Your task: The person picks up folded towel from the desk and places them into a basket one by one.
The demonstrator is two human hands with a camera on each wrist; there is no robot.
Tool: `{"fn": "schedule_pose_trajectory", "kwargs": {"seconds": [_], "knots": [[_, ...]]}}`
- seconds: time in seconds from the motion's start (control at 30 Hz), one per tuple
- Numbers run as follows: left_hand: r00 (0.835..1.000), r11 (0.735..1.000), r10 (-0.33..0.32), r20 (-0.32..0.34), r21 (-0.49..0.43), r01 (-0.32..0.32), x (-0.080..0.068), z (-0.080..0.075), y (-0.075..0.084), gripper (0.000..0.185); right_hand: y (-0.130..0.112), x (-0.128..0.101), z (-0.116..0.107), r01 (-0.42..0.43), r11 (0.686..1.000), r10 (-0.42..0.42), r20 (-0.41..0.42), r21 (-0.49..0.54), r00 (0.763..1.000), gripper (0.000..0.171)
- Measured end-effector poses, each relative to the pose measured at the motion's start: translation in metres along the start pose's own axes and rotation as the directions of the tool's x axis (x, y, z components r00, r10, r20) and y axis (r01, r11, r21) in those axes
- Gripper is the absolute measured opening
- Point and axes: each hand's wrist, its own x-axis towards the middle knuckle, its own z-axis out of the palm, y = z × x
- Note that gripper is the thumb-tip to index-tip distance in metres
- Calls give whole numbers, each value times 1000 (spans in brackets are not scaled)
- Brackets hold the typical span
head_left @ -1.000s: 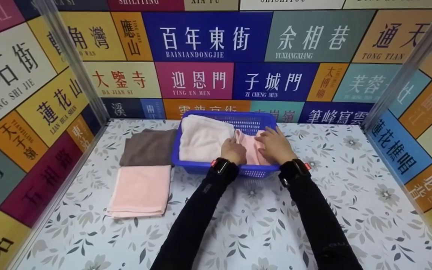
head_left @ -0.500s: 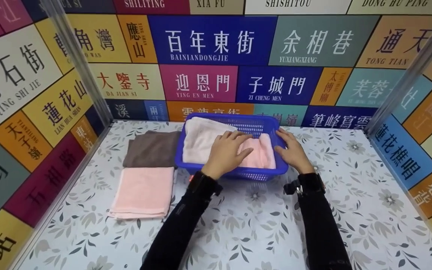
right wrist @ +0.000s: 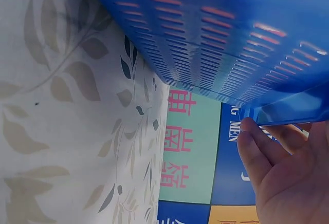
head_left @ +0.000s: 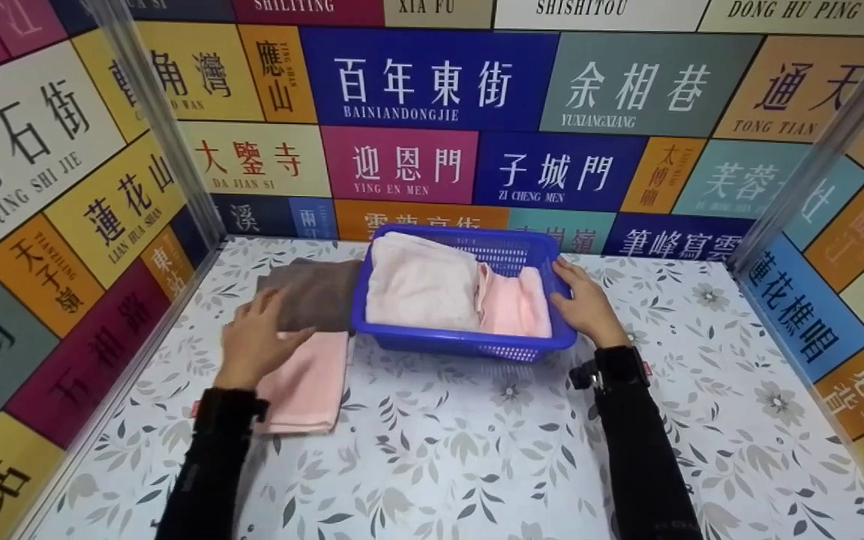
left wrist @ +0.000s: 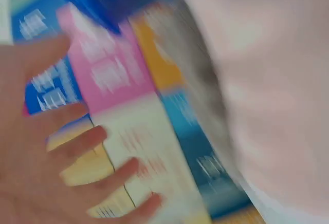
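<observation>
Folded pink towel (head_left: 304,379) flat on the floral tabletop (head_left: 492,457), soft and pale, just left of the blue perforated basket (head_left: 469,345) and in front of a folded brown towel (head_left: 316,292); left hand (head_left: 256,341) over its near-left part, fingers spread and relaxed, gripping nothing. Right hand (head_left: 588,306) against the basket's right rim, fingers fairly straight, with a white towel (head_left: 421,285) and another pink towel (head_left: 514,304) inside. Readable on the wall panels: "BAINIANDONGJIE", "YING EN MEN", "ZI CHENG MEN", "QING SHI JIE", "TONG TIAN".
</observation>
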Motion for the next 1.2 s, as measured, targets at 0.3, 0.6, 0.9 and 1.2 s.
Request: {"fn": "schedule_pose_trajectory", "kwargs": {"seconds": [0.3, 0.6, 0.9, 1.2], "knots": [[924, 991, 17, 381, -127, 35, -36, -14, -66, 109, 0, -2, -2, -11, 1000, 11, -2, 2, 1000, 63], [900, 985, -20, 436, -144, 91, -41, -2, -59, 109, 2, -2, 2, -21, 1000, 21, 5, 3, 1000, 64], [890, 990, -19, 456, -113, 79, -54, 13, 13, 114, 1, -4, 3, 5, 1000, -5, -9, 2, 1000, 64], [911, 983, 152, 384, -153, -99, -53, 70, 129, 126, 0, -5, 0, -6, 1000, 6, 1, 11, 1000, 64]]}}
